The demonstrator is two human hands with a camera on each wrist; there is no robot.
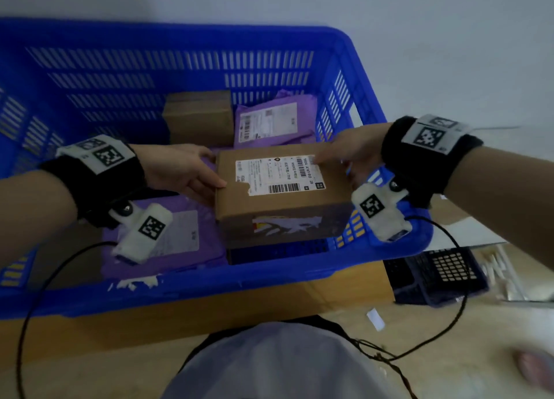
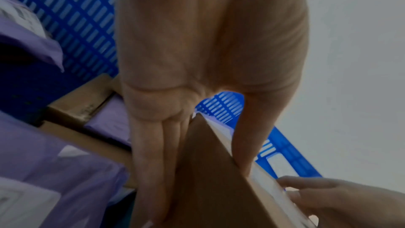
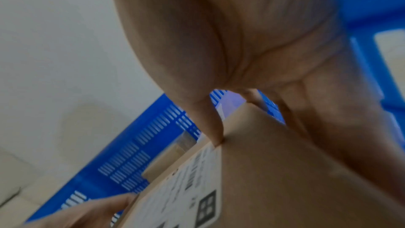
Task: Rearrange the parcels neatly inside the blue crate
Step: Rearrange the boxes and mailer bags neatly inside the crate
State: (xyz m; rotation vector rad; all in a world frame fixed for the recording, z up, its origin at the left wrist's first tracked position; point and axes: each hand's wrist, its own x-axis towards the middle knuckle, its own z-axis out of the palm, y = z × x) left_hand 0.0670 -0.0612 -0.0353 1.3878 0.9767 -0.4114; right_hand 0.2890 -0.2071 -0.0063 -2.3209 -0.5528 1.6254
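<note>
Hands: left hand (image 1: 183, 167) and right hand (image 1: 353, 155) grip labelled box (image 1: 278, 194) by its ends.
Place: box above blue crate (image 1: 209, 35).

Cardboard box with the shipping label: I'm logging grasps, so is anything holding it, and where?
Yes. The cardboard box is held by both hands: the left hand grips its left end, the right hand its right end, thumbs on top.

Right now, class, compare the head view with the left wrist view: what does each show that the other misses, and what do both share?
Head view only: the wrist bands and the printed top of the label. Left wrist view only: the left hand from its palm side, fingers flat on the box's side, thumb on top. Both: the cardboard box, purple bags, blue crate and right hand.
</note>
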